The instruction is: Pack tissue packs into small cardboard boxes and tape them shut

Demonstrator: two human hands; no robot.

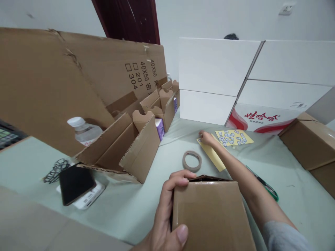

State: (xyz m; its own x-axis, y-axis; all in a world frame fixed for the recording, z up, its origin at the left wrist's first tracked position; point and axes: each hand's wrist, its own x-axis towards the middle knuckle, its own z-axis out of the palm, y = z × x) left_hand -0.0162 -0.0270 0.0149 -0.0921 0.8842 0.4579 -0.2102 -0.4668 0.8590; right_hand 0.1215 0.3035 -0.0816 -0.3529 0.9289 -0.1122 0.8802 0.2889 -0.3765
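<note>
My left hand [167, 209] grips the left side of a small closed cardboard box [211, 216] at the near edge of the table, fingers wrapped over its far corner and thumb on its top. My right arm stretches forward over the table. My right hand [206, 138] rests, fingers bent, on a yellow backing sheet [213, 155]. Just beyond it lies a second yellow sheet with several small white stickers [233, 137]. Whether the fingertips hold a sticker cannot be made out. A spent tape ring [192, 161] lies between the box and the sheets.
Open cardboard cartons [131, 146] stand at left, some with purple packs inside, backed by a large flat cardboard sheet [52, 83]. A water bottle [83, 130], a phone on a power bank [77, 186], green-handled scissors [267, 186], white boxes [214, 66] and brown boxes [311, 143] ring the table.
</note>
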